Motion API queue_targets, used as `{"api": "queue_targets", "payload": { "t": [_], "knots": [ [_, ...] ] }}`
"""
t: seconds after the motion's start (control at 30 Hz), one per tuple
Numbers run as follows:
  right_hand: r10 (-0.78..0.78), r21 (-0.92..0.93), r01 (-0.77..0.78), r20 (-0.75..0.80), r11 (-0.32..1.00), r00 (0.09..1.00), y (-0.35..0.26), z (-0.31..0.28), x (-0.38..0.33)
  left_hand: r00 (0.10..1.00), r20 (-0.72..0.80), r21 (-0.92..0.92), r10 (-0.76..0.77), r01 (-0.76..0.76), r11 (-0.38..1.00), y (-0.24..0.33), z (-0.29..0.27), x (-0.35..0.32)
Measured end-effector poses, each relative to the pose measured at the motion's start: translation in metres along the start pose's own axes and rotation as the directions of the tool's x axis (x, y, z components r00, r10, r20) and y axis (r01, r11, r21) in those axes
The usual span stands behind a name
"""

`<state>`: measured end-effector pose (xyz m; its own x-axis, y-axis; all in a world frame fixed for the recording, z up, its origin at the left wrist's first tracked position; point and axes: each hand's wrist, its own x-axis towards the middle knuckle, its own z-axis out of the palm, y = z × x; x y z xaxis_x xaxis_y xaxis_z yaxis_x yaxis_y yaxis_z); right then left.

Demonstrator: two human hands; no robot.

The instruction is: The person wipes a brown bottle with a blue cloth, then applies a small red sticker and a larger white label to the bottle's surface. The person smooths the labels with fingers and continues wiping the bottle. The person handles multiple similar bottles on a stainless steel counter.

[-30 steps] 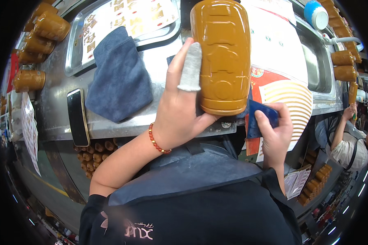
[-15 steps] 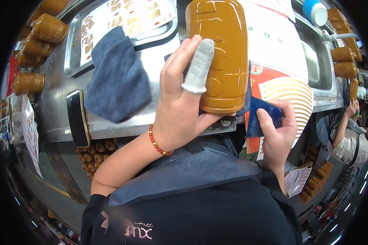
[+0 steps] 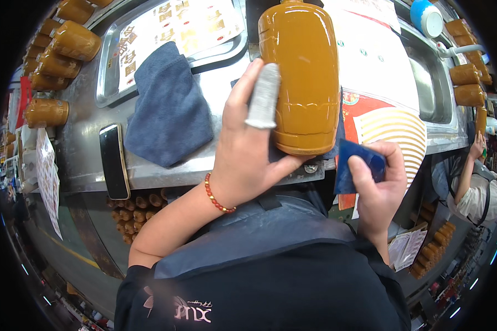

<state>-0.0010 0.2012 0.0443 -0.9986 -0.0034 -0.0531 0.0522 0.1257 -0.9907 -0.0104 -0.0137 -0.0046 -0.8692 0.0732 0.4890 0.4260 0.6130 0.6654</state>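
A glossy amber-brown bottle [image 3: 303,77] lies on its side on the work surface, its neck pointing away from me. Along its left side rests my left hand [image 3: 246,138], fingers against the wall and thumb by the base, gripping it. One finger wears a grey knitted finger cover [image 3: 265,96]; a red bead bracelet circles that wrist. To the right of the base, my right hand [image 3: 378,182] pinches a flat blue scraper [image 3: 361,163] between thumb and fingers. The scraper is apart from the bottle. Dark cloth shows partly from beneath the bottle.
On the left are a folded blue-grey cloth [image 3: 168,110], a phone [image 3: 114,160] and a metal tray [image 3: 102,83] with printed sticker sheets [image 3: 185,33]. White and red sheets [image 3: 370,60] lie right of the bottle, beside a sink [image 3: 431,88]. More brown bottles [image 3: 77,41] stand around. A co-worker [image 3: 477,193] is at far right.
The bottle has turned about its length, so its raised shapes no longer face up. My left fingers have slid off its top to its left side. The scraper stays in my right hand.
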Motion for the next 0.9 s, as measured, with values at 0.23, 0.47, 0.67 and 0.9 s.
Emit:
{"api": "queue_targets", "payload": {
  "t": [0.23,0.47,0.67,0.9],
  "knots": [
    [0.199,-0.085,-0.195,0.030,0.977,0.980,0.011,-0.005,0.010,0.986,-0.056,0.141,0.155,-0.146,0.979,-0.001,0.011,0.007],
    [-0.111,-0.049,0.116,0.101,0.992,0.989,0.004,-0.003,-0.002,0.998,-0.010,0.085,0.067,-0.065,0.994,0.002,0.003,0.004],
    [0.240,-0.040,-0.241,-0.018,0.970,0.971,0.020,-0.013,0.012,0.998,0.000,0.072,0.056,-0.056,0.996,-0.001,0.002,0.003],
    [0.132,0.071,-0.127,-0.063,0.989,0.989,0.025,-0.028,0.008,0.978,-0.068,0.003,0.197,-0.197,0.980,-0.004,-0.008,-0.017]
  ]
}}
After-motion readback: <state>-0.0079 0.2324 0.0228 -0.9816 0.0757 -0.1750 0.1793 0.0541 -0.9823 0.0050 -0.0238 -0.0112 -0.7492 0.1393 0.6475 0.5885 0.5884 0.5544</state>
